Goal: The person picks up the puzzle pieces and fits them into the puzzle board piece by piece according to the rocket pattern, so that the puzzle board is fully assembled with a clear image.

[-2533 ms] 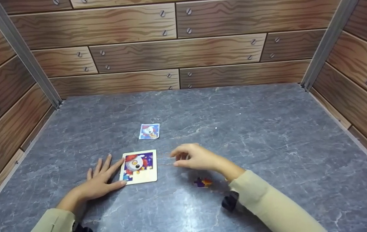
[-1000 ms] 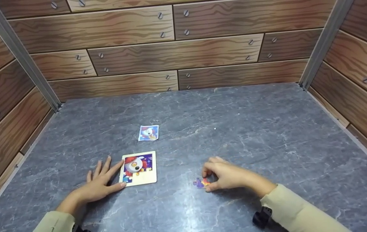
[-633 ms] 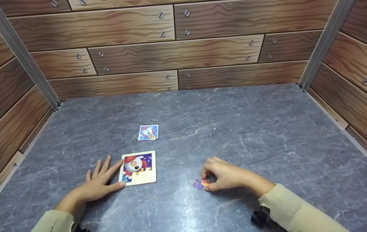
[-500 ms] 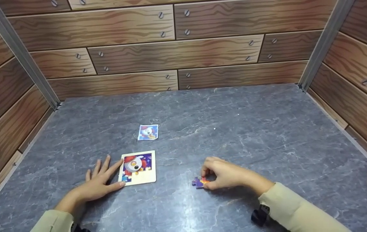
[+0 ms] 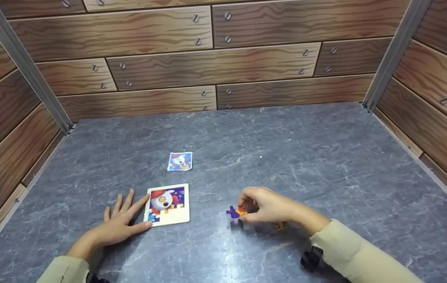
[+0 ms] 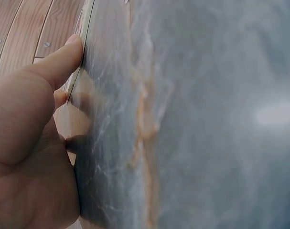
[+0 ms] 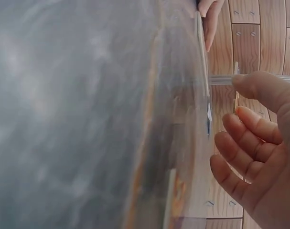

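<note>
My right hand (image 5: 268, 206) pinches a purple and orange jigsaw piece (image 5: 232, 212) between thumb and forefinger, just above the table. In the right wrist view the piece appears edge-on as a thin strip, and the other fingers are loosely bent. Left of it lies a cream puzzle board (image 5: 176, 216), partly filled with a white and red cartoon character; its lower right is bare. My left hand (image 5: 117, 224) rests spread on the table, forefinger and thumb touching the board's left edge. The left wrist view shows the thumb (image 6: 70, 50) against that edge.
A second puzzle piece (image 5: 281, 225), brownish, lies on the table under my right wrist, partly hidden. Behind the board is a small picture card (image 5: 180, 161) with a similar character. Wood-patterned walls (image 5: 168, 67) enclose the grey marbled table (image 5: 325, 157) on the back and sides.
My right hand first moved right to the jigsaw piece and took hold of it. It has since lifted the piece and shifted slightly left and away. The left hand stays at the board.
</note>
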A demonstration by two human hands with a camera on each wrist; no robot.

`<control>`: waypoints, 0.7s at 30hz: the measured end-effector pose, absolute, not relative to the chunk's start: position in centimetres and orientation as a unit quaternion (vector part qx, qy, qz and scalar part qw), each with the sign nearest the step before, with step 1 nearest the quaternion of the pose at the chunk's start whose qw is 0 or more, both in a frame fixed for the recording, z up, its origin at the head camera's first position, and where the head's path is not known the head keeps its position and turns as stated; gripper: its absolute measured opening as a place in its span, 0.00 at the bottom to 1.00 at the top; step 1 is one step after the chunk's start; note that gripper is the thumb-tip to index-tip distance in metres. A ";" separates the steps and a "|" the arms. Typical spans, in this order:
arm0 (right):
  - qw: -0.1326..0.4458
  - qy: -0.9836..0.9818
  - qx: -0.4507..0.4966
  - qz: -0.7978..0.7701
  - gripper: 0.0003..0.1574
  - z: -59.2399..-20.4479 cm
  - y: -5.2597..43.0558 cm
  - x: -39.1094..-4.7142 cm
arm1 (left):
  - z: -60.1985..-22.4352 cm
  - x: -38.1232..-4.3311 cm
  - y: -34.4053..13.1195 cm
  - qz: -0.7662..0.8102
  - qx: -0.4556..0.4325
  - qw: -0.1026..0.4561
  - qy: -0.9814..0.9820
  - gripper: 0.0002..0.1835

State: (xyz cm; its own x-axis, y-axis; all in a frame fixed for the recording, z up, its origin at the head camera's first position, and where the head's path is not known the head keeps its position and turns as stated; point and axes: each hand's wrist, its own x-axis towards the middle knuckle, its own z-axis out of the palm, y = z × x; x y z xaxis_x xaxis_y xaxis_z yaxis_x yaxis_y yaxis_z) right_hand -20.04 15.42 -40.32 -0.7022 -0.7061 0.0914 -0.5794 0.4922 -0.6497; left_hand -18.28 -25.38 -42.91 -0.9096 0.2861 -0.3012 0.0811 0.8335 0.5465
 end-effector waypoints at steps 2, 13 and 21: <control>0.089 0.856 -0.375 -0.344 0.15 -40.1 15.2 -20.0 | -42.9 -18.2 -25.4 0.275 0.104 0.187 0.937 0.44; 0.066 0.852 -0.387 -0.347 0.14 -39.7 13.7 -20.1 | -43.0 -18.4 -25.5 0.270 0.108 0.184 0.939 0.44; 0.069 0.848 -0.391 -0.352 0.14 -39.7 12.0 -20.1 | -42.9 -18.2 -25.4 0.261 0.102 0.187 0.941 0.44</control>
